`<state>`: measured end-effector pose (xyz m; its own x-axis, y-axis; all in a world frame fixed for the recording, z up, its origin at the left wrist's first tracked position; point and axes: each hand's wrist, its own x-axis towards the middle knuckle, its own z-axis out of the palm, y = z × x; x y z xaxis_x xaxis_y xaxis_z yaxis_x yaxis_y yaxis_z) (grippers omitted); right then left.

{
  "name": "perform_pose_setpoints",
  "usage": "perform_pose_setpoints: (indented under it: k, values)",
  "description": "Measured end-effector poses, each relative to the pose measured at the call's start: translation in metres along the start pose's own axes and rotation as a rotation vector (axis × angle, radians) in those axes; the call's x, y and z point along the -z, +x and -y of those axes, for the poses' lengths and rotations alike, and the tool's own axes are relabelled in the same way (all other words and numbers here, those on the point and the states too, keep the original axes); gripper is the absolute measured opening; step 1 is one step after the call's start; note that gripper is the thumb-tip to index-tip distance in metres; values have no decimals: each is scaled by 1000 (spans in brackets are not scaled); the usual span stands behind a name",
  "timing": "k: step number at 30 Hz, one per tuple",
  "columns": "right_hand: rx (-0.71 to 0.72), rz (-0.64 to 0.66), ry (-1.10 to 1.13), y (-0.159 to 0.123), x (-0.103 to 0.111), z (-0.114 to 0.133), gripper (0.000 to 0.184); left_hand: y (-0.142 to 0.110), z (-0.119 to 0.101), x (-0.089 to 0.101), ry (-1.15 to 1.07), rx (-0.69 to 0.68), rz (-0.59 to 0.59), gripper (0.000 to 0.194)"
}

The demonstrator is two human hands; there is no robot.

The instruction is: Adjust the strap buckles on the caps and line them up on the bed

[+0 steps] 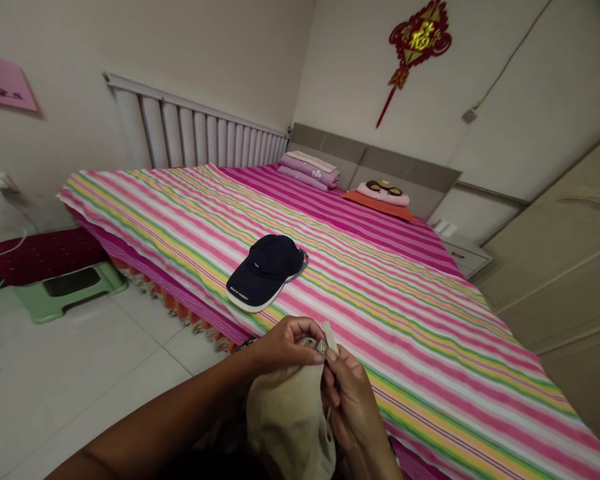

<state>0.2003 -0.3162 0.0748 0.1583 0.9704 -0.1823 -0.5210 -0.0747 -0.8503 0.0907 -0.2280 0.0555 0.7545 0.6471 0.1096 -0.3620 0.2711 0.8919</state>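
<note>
A beige cap point(286, 417) hangs from my two hands at the near edge of the bed, crown downward. My left hand point(291, 343) is closed on its upper edge, beside a small metal buckle point(322, 347). Pinched at the buckle, my right hand point(353, 393) grips the cap's strap point(330, 335), whose light end sticks up between the hands. Part of the right hand's fingers is hidden behind the cap. Just beyond, a navy cap point(273, 263) with a white-edged brim lies on the bed, touched by neither hand.
A striped sheet covers the bed point(420, 320). Folded purple bedding point(310, 170) and a pink pillow point(384, 192) lie by the headboard point(410, 167). On the left floor are a green stool point(70, 293) and a dark red cushion point(50, 257). A wardrobe point(570, 267) stands right.
</note>
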Motion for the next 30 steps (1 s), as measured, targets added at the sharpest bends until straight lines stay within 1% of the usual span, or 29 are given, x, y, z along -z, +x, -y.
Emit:
perform_pose_setpoints:
  k: [2, 4, 6, 9, 12, 15, 18, 25, 30]
  values:
    - [10, 18, -1, 0, 0, -2, 26, -1, 1, -1, 15, -15, -20, 28]
    - [16, 31, 1, 0, 0, -3, 25, -2, 0, -2, -18, -12, -33, 28]
    - [28, 32, 5, 0, -1, -3, 25, -2, -1, -3, -83, -12, -55, 28]
    - [48, 0, 18, -2, 0, -1, 24, -1, -2, -3, -203, 2, -85, 28]
    - [60, -14, 36, -2, 2, 0, 25, 1, 0, -3, -332, 35, -68, 27]
    - [72, -29, 37, -2, 5, 0, 25, 3, 4, -3, -453, 38, -36, 25]
    - [69, -42, 45, -2, 7, 0, 25, 5, 7, -4, -532, 45, -22, 26]
    - [44, -42, 50, 1, 6, -1, 25, 7, 15, 1, -544, 48, -2, 25]
    - [40, -52, 40, 1, 4, -1, 24, 6, 15, -2, -562, 35, -16, 24]
